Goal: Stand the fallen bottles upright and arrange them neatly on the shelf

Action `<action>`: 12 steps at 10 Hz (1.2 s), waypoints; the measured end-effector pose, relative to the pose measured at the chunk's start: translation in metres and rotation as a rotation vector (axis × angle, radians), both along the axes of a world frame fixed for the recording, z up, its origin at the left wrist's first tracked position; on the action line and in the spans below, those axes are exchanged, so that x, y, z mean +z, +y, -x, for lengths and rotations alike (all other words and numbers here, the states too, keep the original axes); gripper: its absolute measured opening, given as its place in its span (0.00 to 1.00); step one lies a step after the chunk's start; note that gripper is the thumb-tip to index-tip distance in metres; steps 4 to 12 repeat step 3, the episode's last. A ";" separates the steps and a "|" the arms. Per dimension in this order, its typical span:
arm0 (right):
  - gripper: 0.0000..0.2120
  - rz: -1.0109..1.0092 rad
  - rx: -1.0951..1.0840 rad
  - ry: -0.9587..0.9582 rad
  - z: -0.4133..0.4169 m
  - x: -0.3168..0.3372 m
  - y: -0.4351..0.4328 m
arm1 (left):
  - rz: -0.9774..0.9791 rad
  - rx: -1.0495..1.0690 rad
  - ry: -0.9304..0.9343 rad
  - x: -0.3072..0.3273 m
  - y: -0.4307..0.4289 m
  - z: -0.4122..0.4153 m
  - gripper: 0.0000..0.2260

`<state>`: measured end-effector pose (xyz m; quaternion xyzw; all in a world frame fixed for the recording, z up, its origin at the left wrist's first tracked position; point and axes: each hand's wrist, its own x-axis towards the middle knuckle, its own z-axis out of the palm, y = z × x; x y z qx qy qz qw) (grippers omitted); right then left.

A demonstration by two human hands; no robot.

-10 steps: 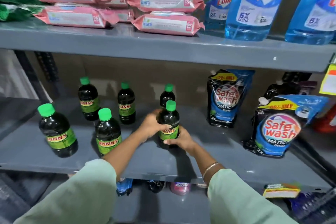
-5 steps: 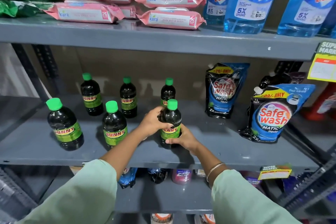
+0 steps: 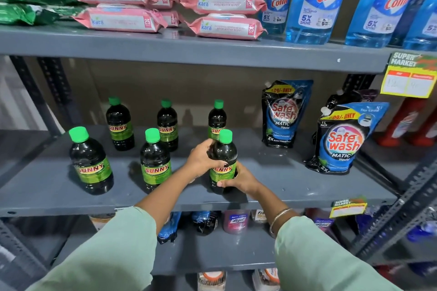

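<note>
Several dark "Sunny" bottles with green caps stand upright on the grey middle shelf, in a back row and a front row. The front right bottle is held by both hands: my left hand wraps its left side near the shoulder, my right hand grips its lower right. The front left bottle and the front middle bottle stand free. Behind stand the back left bottle, the back middle bottle and the back right bottle, the last partly hidden by the held one.
Two Safe Wash pouches stand to the right on the same shelf. Above are pink wipe packs and blue Colin bottles. A yellow price tag hangs at the right. More products sit on the lower shelf.
The hands keep their hold on the front right bottle, which stays upright in place. The view has shifted slightly, showing more of the lower shelf.
</note>
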<state>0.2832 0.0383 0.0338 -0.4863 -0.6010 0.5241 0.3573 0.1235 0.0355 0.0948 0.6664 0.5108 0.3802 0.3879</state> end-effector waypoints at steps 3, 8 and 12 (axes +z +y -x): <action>0.39 0.029 0.023 -0.042 0.001 0.018 -0.011 | -0.012 -0.021 -0.056 0.002 -0.006 0.000 0.31; 0.39 0.029 0.023 -0.042 0.001 0.018 -0.011 | -0.012 -0.021 -0.056 0.002 -0.006 0.000 0.31; 0.39 0.029 0.023 -0.042 0.001 0.018 -0.011 | -0.012 -0.021 -0.056 0.002 -0.006 0.000 0.31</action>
